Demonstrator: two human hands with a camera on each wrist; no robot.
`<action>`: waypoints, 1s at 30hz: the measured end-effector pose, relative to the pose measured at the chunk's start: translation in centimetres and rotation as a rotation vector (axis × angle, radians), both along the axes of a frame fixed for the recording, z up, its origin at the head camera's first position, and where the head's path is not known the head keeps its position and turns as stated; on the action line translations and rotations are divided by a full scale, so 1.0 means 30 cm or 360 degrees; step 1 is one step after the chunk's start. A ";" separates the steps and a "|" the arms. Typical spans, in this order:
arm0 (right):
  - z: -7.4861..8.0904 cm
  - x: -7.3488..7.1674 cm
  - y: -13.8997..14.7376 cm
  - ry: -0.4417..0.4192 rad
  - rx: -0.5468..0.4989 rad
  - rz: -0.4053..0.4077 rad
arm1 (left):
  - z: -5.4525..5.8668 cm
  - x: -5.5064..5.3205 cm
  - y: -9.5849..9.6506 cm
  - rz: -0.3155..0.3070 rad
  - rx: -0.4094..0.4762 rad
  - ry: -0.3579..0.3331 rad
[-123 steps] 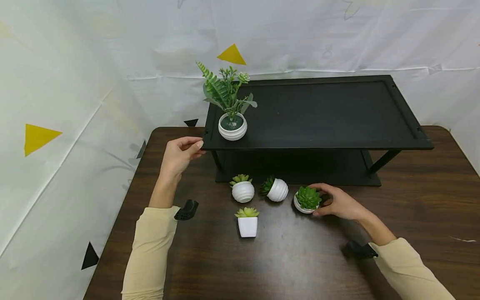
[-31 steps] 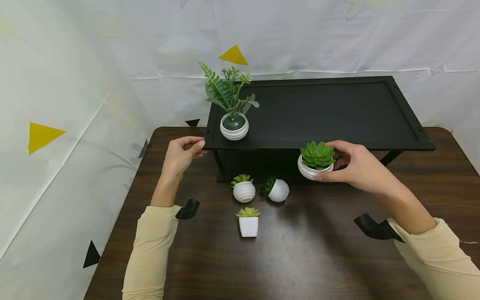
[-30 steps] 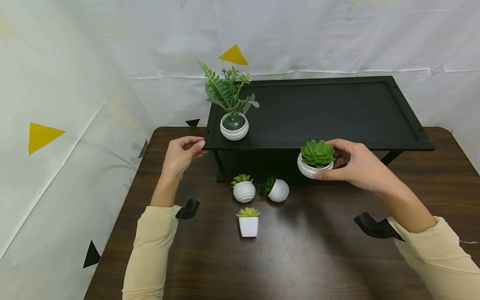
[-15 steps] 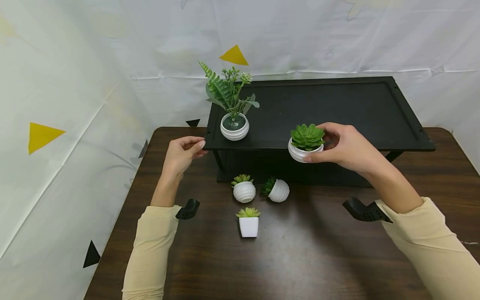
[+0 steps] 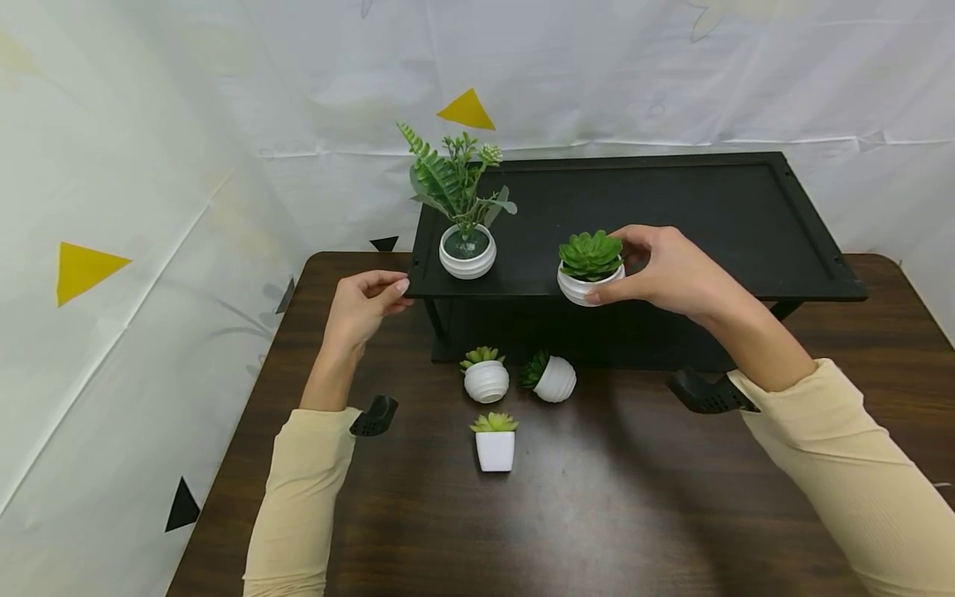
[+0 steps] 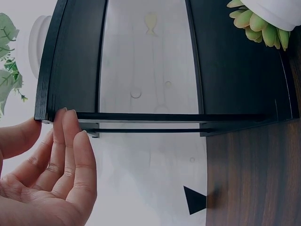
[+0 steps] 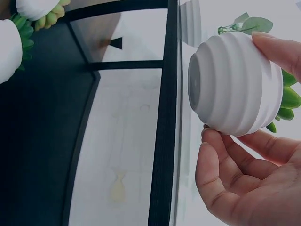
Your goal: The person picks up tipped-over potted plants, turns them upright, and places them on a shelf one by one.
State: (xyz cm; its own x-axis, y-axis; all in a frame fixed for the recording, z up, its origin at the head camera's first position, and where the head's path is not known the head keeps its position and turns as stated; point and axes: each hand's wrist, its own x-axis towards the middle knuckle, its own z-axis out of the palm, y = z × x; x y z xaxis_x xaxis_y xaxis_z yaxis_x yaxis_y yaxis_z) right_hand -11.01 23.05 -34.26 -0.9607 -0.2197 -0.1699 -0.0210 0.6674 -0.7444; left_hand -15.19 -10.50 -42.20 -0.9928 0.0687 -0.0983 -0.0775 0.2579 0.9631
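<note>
My right hand (image 5: 667, 269) grips a potted succulent (image 5: 591, 257) with broad green leaves in a ribbed white pot, thumb on one side and fingers on the other. It is at the front edge of the black two-tier shelf's top (image 5: 671, 207); in the right wrist view the white pot (image 7: 235, 84) appears just above that board. With thumb above and fingertips below, my left hand (image 5: 358, 311) pinches the shelf's front left corner, also seen in the left wrist view beside the shelf board (image 6: 75, 61). A taller leafy plant in a white pot (image 5: 467, 253) stands on the shelf's left end.
On the brown table (image 5: 582, 514), in front of the shelf, are a round-potted succulent (image 5: 487, 381), a round white pot (image 5: 555, 380) tipped on its side with dark green leaves, and a square-potted succulent (image 5: 496, 452). White sheeting (image 5: 298, 99) hangs behind and at left.
My right hand has lifted the green succulent from the table, raised it to the shelf top's front edge and shifted it leftward. My left hand keeps its pinch on the corner.
</note>
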 end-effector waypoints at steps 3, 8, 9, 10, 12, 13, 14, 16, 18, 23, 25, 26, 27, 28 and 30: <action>-0.004 -0.015 -0.006 -0.0004 -0.0026 0.0012 | 0.000 -0.001 0.001 0.0000 -0.0004 -0.0004; -0.010 -0.040 -0.017 -0.0010 -0.0047 0.0021 | -0.002 -0.002 0.000 0.0001 -0.0008 -0.0003; -0.011 -0.045 -0.019 -0.0014 -0.0050 0.0023 | -0.002 -0.002 0.000 0.0000 -0.0009 -0.0001; -0.011 -0.049 -0.022 -0.0017 -0.0055 0.0028 | -0.003 -0.002 -0.001 0.0000 -0.0011 -0.0001; -0.012 -0.057 -0.027 -0.0017 -0.0056 0.0039 | -0.003 -0.002 -0.001 -0.0001 -0.0014 0.0000; -0.012 -0.061 -0.029 -0.0017 -0.0060 0.0042 | -0.003 -0.002 -0.001 -0.0002 -0.0014 0.0001; -0.012 -0.064 -0.032 -0.0013 -0.0060 0.0045 | -0.002 -0.002 -0.001 -0.0004 -0.0016 0.0002; -0.011 -0.071 -0.037 -0.0012 -0.0062 0.0048 | -0.002 -0.002 -0.001 -0.0006 -0.0017 0.0002; -0.012 -0.078 -0.041 -0.0015 -0.0064 0.0051 | -0.002 -0.003 -0.002 -0.0008 -0.0015 0.0003; -0.014 -0.096 -0.051 -0.0034 -0.0060 0.0053 | -0.002 -0.004 -0.001 -0.0011 -0.0014 -0.0001; -0.016 -0.103 -0.055 -0.0035 -0.0056 0.0052 | -0.001 -0.004 -0.001 -0.0009 -0.0015 -0.0001; -0.016 -0.106 -0.057 -0.0034 -0.0052 0.0052 | -0.001 -0.003 -0.001 -0.0008 -0.0014 -0.0001; -0.016 -0.110 -0.059 -0.0033 -0.0050 0.0051 | -0.001 -0.003 -0.001 -0.0008 -0.0014 0.0001; -0.015 -0.113 -0.062 -0.0035 -0.0047 0.0052 | -0.001 -0.003 -0.001 -0.0008 -0.0013 0.0001; -0.014 -0.119 -0.067 -0.0041 -0.0039 0.0055 | -0.001 -0.003 -0.002 -0.0010 -0.0013 0.0004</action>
